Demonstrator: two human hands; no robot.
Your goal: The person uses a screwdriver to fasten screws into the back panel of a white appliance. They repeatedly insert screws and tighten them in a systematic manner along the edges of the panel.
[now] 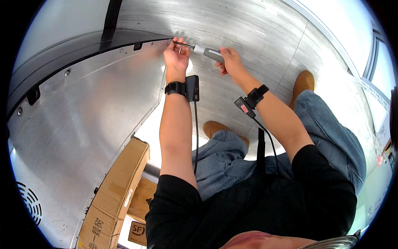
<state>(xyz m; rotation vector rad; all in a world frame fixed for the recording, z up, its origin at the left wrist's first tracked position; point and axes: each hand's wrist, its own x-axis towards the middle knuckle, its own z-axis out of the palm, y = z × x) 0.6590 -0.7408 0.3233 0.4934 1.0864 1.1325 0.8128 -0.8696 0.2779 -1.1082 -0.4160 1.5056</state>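
Observation:
A screwdriver [209, 54] with a grey and white handle and a thin dark shaft points left at the far corner of a large metal panel [95, 99]. My right hand [233, 65] is closed around the rear of its handle. Palm up at the panel's corner, my left hand [177, 59] has its fingers curled about the shaft near the tip. The tip meets the panel's edge between thumb and fingers. Whether a screw sits there is too small to tell. Screws [67, 73] and dark brackets [137, 46] line the panel's far edge.
Long cardboard boxes [116, 178] stand along the panel's near right side. Grey wood-look floor [257, 33] runs beneath my feet, with a brown shoe [304, 83] on the right. Cables [195, 137] hang from black devices [192, 88] strapped to both my wrists. A white wall unit [348, 33] bounds the right.

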